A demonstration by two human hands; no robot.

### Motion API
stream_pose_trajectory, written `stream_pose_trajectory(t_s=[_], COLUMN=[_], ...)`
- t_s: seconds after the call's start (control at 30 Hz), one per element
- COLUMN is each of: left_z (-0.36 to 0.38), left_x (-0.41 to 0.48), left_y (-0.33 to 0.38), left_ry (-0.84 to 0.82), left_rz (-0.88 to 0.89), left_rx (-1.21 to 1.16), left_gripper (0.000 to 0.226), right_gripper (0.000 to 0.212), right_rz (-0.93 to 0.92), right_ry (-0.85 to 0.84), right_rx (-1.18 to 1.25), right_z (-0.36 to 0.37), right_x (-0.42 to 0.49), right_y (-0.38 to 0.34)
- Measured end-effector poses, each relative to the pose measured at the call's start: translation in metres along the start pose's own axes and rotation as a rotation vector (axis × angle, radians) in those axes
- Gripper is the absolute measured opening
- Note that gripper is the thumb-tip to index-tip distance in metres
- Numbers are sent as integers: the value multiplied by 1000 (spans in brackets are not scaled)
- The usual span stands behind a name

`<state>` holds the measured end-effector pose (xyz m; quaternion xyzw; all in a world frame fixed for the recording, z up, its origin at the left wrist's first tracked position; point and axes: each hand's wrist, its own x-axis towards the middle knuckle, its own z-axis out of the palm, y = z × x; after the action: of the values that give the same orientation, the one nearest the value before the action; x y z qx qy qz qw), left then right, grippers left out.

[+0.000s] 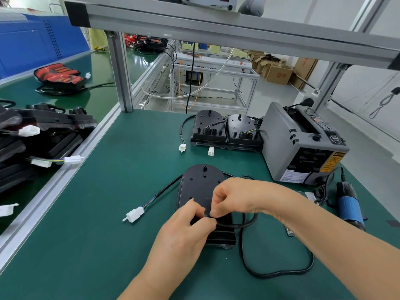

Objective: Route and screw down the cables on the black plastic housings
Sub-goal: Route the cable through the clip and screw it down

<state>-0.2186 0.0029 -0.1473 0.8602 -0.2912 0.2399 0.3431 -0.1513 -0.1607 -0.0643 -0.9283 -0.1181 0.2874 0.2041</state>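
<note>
at the middle of the surface: both hands pinching a cable on a housing

toward the front edge of the green surface [104,213], a black plastic housing [201,187] is lying flat, its rounded end pointing at the far edge. the left hand [186,230] and the right hand [236,200] are meeting over its near half, the fingers of each curling in and pinching the black cable [279,272]; the fingers are hiding the exact contact spot. the cable is looping out toward the front right, while another length is running left and ending in a white connector [135,214] lying on the surface. toward the far edge, a second housing [207,126] and a third housing [242,128] are sitting side by side, just beside a grey machine [303,144]. a blue screwdriver [349,206] is lying by the right edge.
</note>
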Motion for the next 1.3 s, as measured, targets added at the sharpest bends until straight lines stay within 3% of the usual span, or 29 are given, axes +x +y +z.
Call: stream_pose_trajectory(t_s=[0.27,0.93,1.3], left_z=[-4,2,4], left_x=[2,-1,-2], left_y=[7,5,4], left_ry=[-49,11,37], left_rz=[-44,-50,-46], left_rx=[61,70,51], left_gripper=[23,23,21], right_gripper=[13,7,17], right_rz=[-27,-31,-32], right_ry=[3,36,137], right_rx=[51,146,245], right_z=[-1,4,10], right_x=[-1,-10,-20], right_y=[2,4,5])
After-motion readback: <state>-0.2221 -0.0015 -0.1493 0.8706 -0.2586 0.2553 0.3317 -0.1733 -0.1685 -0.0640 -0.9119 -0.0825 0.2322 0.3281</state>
